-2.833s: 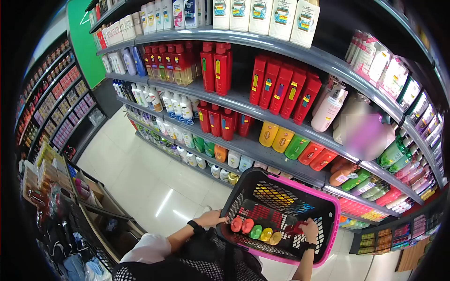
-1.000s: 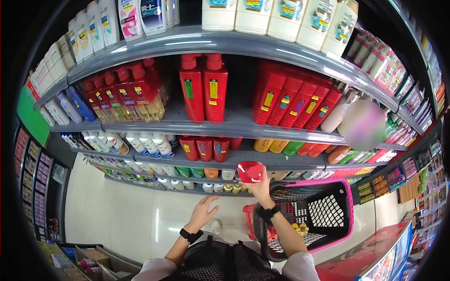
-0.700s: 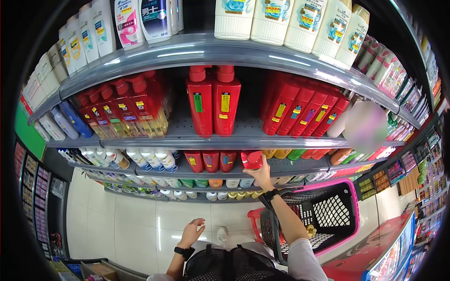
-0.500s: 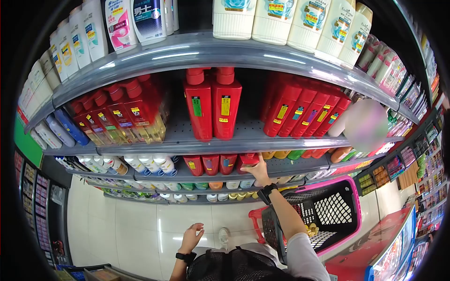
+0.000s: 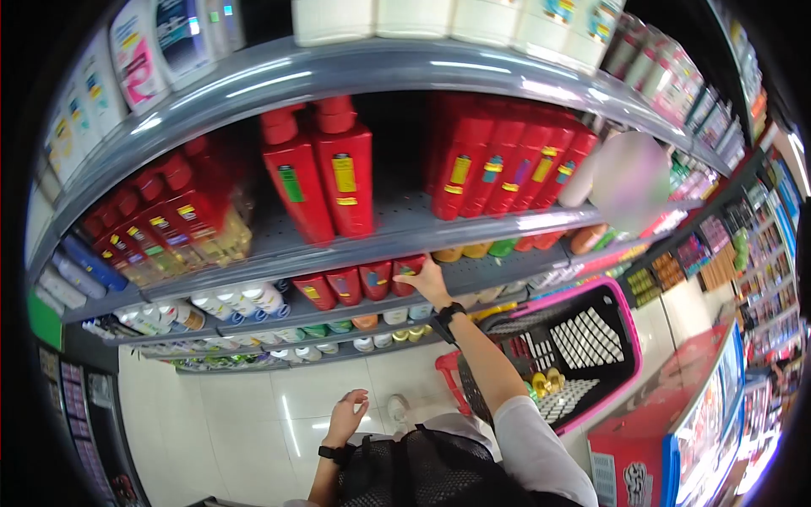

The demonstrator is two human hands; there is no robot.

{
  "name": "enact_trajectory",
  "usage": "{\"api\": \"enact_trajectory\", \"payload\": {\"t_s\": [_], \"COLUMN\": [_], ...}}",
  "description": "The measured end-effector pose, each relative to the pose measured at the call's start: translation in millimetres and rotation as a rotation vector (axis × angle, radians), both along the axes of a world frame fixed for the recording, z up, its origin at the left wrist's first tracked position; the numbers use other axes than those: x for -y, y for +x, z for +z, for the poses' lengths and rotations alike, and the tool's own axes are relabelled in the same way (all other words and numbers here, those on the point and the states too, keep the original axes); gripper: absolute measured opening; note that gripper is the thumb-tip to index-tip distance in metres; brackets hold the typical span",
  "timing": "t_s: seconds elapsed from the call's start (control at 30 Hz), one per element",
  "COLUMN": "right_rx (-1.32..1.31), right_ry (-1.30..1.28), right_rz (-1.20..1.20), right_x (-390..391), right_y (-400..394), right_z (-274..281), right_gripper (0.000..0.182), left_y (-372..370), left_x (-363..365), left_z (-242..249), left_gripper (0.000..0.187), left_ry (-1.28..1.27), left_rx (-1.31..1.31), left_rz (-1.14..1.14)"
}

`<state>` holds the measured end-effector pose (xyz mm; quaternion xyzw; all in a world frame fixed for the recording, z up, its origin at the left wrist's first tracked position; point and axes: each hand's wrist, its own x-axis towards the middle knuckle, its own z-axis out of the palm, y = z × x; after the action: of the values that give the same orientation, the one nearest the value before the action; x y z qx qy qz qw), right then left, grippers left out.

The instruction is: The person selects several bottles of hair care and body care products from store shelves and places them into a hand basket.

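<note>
My right hand reaches to the lower shelf, its fingers wrapped round the side of a red bottle at the right end of a row of red bottles. The bottle stands upright beside the others. Away from the shelf, my left hand hangs low above the floor, fingers loosely bent and apart, holding nothing. On the shelf above stand two tall red pump bottles and a group of red bottles.
A black shopping cart with a pink rim and gold-topped items inside stands at my right. Clear bottles with red tops are at the left. A red display case stands at the lower right.
The view has shifted and tilted, so the shelves appear further left. My right hand is still at the red bottle, which now sits closer in line with the row. My left hand still hangs low.
</note>
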<state>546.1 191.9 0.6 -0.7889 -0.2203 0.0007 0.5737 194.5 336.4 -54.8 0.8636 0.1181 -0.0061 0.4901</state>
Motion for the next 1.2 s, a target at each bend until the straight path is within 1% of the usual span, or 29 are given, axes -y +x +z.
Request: {"api": "enact_trajectory", "payload": {"t_s": [0.07,0.17,0.27,0.3,0.33,0.4,0.43,0.47,0.53,0.6,0.67,0.73,0.77,0.8,0.87,0.93,1.0,1.03,1.07,1.1,1.13,1.2], "right_rx": [-0.018,-0.02,-0.033,-0.08,-0.072,0.001,-0.093,-0.098,-0.161,-0.147,-0.183,-0.248,-0.246,-0.244,-0.196,-0.096,-0.142,-0.191,-0.152,-0.206,-0.26,-0.347], "right_ry": [-0.035,-0.042,0.003,0.034,0.025,-0.059,-0.244,-0.238,-0.607,-0.468,-0.47,-0.615,-0.632,-0.648,-0.772,-0.876,-1.072,-1.232,-1.324,-1.327,-1.331,-1.383], "right_rz": [-0.017,-0.042,-0.055,-0.024,0.006,-0.067,-0.094,-0.113,0.241,0.592,0.77,0.666,0.557,0.447,0.285,0.106,-0.058,-0.107,-0.121,-0.079,-0.037,0.115], "right_x": [-1.2,-0.7,0.7,1.7,5.1,7.1,16.2,27.8,61.2,104.8,160.9,212.3,239.0,265.0,317.2,367.5,408.6,423.9,448.9,469.5,485.6,501.3], "right_y": [1.5,3.7,1.0,1.7,5.9,1.9,-6.3,-10.9,-25.1,-42.3,-65.1,-88.6,-92.9,-96.0,-97.0,-97.0,-94.9,-90.7,-84.4,-77.0,-73.6,-76.0], "right_z": [0.7,3.6,6.0,7.1,0.9,-2.9,-1.1,2.0,24.5,42.3,78.6,123.8,122.2,118.5,111.1,88.3,69.6,54.4,14.7,-20.7,-45.1,-67.1], "right_gripper": [0.096,0.105,0.101,0.099,0.099,0.1,0.093,0.093,0.085,0.077,0.072,0.068,0.066,0.064,0.062,0.058,0.056,0.057,0.057,0.059,0.06,0.058], "left_y": [6.0,13.5,18.6,20.8,24.2,36.1,41.9,48.6,63.3,77.9,91.8,104.5,109.8,114.5,120.9,121.9,119.0,115.0,110.9,105.8,98.8,81.0], "left_x": [2.5,3.7,7.9,9.4,13.4,16.2,19.4,23.1,29.9,37.8,51.3,66.5,76.5,87.4,113.0,143.5,177.5,194.9,212.2,231.2,251.1,288.4], "left_z": [-1.1,-7.5,-6.8,-8.3,-9.1,-6.7,-3.9,-1.1,3.8,7.2,14.4,22.6,26.8,31.1,42.1,53.8,63.2,64.4,65.6,66.1,67.4,69.5], "left_gripper": [0.024,0.024,0.024,0.023,0.023,0.023,0.023,0.023,0.023,0.023,0.023,0.024,0.024,0.025,0.025,0.025,0.028,0.028,0.035,0.042,0.042,0.064], "left_ry": [-0.008,-0.008,0.015,0.02,0.019,0.046,0.05,0.045,0.041,0.032,0.037,0.045,0.05,0.055,0.055,0.055,0.037,0.037,0.028,0.016,0.015,0.039], "left_rx": [0.003,0.006,-0.02,-0.007,-0.011,0.014,0.012,0.026,0.039,0.032,0.033,0.033,0.031,0.03,0.016,-0.002,-0.012,-0.021,-0.064,-0.104,-0.111,-0.104], "left_rz": [-0.028,0.008,-0.038,-0.057,-0.074,-0.132,-0.153,-0.162,-0.191,-0.235,-0.286,-0.329,-0.359,-0.389,-0.415,-0.423,-0.434,-0.421,-0.411,-0.392,-0.371,-0.224]}}
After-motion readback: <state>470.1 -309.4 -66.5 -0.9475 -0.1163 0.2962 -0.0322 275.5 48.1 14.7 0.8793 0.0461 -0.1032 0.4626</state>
